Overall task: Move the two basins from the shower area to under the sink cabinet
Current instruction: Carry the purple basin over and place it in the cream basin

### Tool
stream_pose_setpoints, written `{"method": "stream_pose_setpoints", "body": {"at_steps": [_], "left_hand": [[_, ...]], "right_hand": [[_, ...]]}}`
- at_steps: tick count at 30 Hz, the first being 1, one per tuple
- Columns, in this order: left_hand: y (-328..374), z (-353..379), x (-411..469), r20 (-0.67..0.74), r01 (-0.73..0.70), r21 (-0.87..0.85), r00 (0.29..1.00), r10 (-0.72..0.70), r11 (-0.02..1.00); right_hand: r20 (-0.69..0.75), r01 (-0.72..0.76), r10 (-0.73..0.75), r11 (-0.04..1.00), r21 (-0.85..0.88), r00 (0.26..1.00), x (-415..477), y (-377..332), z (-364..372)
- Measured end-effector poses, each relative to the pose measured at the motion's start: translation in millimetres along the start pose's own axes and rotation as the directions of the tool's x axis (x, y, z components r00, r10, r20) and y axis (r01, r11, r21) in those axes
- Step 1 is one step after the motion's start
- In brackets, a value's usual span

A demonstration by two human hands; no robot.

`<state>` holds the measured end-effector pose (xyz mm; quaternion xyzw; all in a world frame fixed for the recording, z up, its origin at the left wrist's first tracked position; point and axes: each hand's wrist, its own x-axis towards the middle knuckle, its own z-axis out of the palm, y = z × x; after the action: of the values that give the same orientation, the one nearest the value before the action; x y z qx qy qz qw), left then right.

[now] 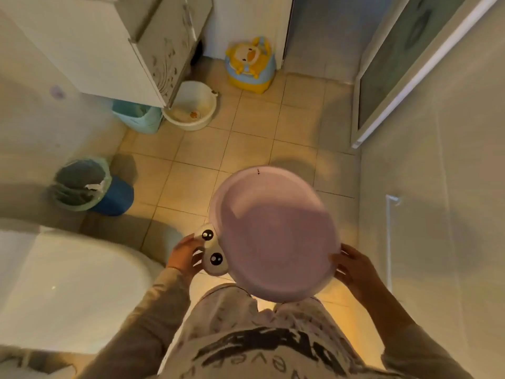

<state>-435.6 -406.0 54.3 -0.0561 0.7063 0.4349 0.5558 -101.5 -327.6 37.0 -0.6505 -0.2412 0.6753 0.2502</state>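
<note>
Both hands prob. gripping pink basin

Pink basin held above the tiled floor, left hand on its googly-eyed handle, right hand on the opposite rim, white basin beside the cabinet

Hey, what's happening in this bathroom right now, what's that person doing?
A person stands on the tiled floor holding a pink basin in the air with both hands. The left hand grips the side with the cartoon eyes, and the right hand holds the opposite rim. A white basin already sits on the floor, partly under the sink cabinet, beside a teal bin. So one basin looks placed and the pink one is not yet set down.
</note>
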Motion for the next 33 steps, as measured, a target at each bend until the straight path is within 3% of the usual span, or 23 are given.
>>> {"method": "stream_pose_setpoints", "body": {"at_steps": [8, 13, 17, 27, 33], "left_hand": [[119.2, 85.8, 43.2, 0.162, -0.062, 0.142, 0.986, 0.039, 0.988], [160.0, 145.2, 75.2, 0.161, -0.076, 0.152, 0.986, 0.051, 0.986], [189.4, 191.1, 102.7, 0.11, -0.09, 0.12, 0.991, 0.077, 0.989], [253.8, 271.4, 152.4, -0.152, -0.074, -0.187, 0.987, 0.045, 0.98], [279.3, 296.1, 183.3, -0.196, -0.043, -0.285, 0.981, -0.014, 0.958]], "right_hand": [[-0.063, 0.048, -0.041, 0.992, 0.115, 0.997, 56.0, -80.0, 3.1], [-0.045, 0.045, -0.039, 0.989, 0.143, 0.998, 116.4, -132.8, -6.5], [0.0, 0.043, -0.043, 0.994, 0.098, 0.999, 179.9, -191.1, -4.5], [0.231, 0.112, -0.071, 0.979, -0.17, 0.97, 307.8, -370.1, 31.9], [0.339, 0.148, -0.05, 0.951, -0.272, 0.939, 368.7, -433.9, 57.5]]}}
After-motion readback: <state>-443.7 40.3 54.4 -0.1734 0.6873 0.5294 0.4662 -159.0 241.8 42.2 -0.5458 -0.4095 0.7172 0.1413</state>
